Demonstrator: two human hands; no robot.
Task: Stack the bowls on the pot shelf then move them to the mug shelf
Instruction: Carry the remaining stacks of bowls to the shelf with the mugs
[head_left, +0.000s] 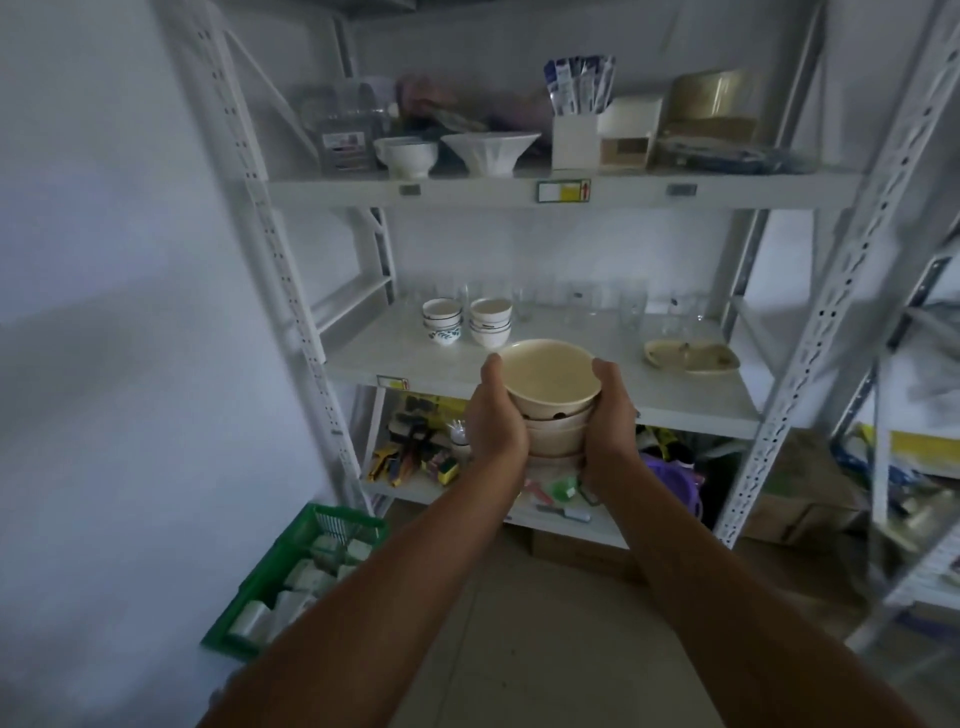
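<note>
The rack (291, 291) stands before you. At the front edge of its middle shelf (571, 358) you hold the stacked bowls (550, 384) in the air, left hand (493, 421) and right hand (613, 421) curled round the sides.

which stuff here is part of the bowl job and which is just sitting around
In the job: stack of cream bowls, left hand, right hand, both gripping it.
Just lying about: green crate, drinking glasses, flat cream dish, white flared vase.

Bare forearms (415, 571), bare hands (493, 421)
</note>
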